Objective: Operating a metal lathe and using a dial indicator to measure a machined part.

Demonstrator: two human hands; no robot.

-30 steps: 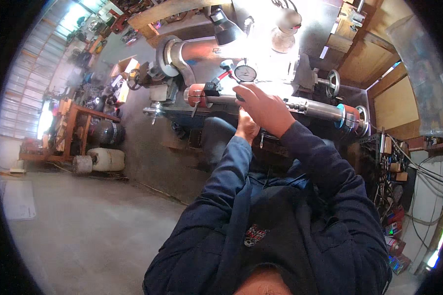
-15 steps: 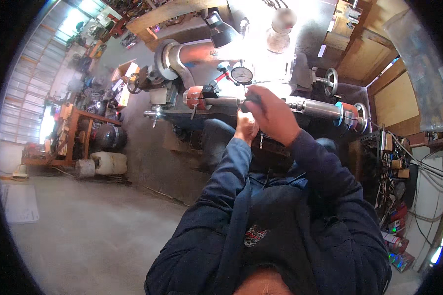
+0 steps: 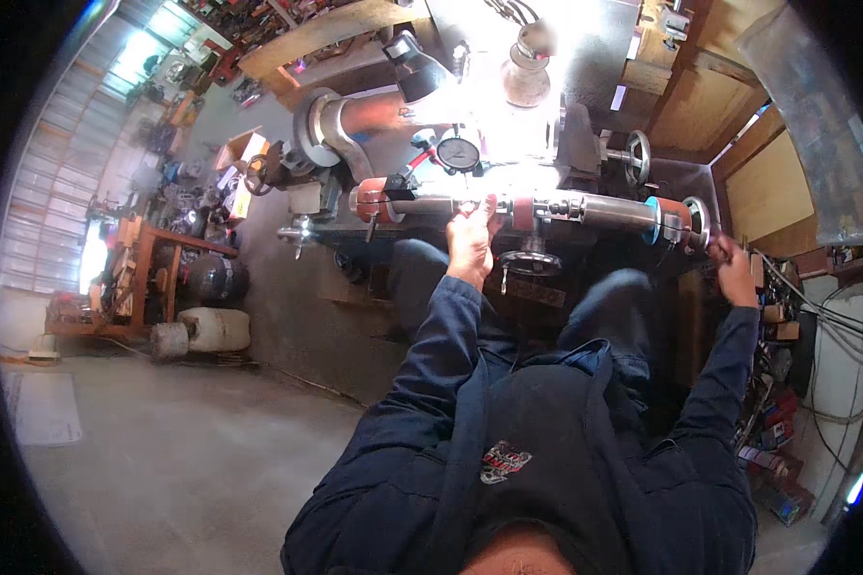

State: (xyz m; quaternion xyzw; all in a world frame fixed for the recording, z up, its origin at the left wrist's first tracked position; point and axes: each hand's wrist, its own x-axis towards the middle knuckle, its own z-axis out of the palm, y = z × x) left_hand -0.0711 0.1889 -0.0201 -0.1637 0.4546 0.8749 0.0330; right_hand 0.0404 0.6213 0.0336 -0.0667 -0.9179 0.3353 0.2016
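Observation:
My left hand (image 3: pixel 470 247) is closed around something at the middle of a long metal spindle assembly (image 3: pixel 618 213), thumb pointing up. What the fingers hold there is lost in glare. Just above it stands a round dial indicator (image 3: pixel 457 154) on a red-handled holder (image 3: pixel 423 155). Out at the far right, my right hand (image 3: pixel 734 272) is closed at the rim of a metal handwheel (image 3: pixel 702 222), beside an orange end block (image 3: pixel 674 220). Another orange block (image 3: pixel 375 199) clamps the spindle's left end. A smaller horizontal handwheel (image 3: pixel 530 263) hangs below the spindle, right of my left hand.
Behind the spindle is a large machine with an orange cylinder (image 3: pixel 369 112), a black lamp head (image 3: pixel 415 67) and another handwheel (image 3: pixel 637 158). Cables and boxes crowd the right wall. A white tank (image 3: pixel 219 330) stands on the floor at left by a wooden rack (image 3: pixel 144 273).
My right hand has left the middle of the spindle and moved far right to the end handwheel. My left hand stays at the middle, its thumb now raised. The view has shifted slightly.

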